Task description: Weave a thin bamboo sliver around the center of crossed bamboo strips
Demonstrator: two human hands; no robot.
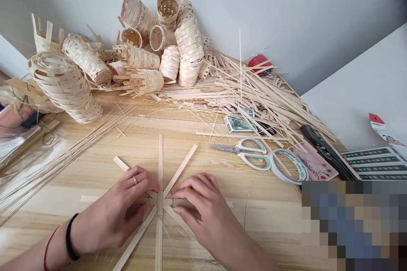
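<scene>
While the left hand (108,214) and right hand (203,214) press crossed bamboo strips (160,156), both grips lie open

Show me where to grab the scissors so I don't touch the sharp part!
Hold the scissors by their white loop handles, and reach down from above. The handles are the rounded end, and the pointy blades aim the other way, to the left. The tape roll sits close on the right, so coming from above is probably easiest.
</scene>
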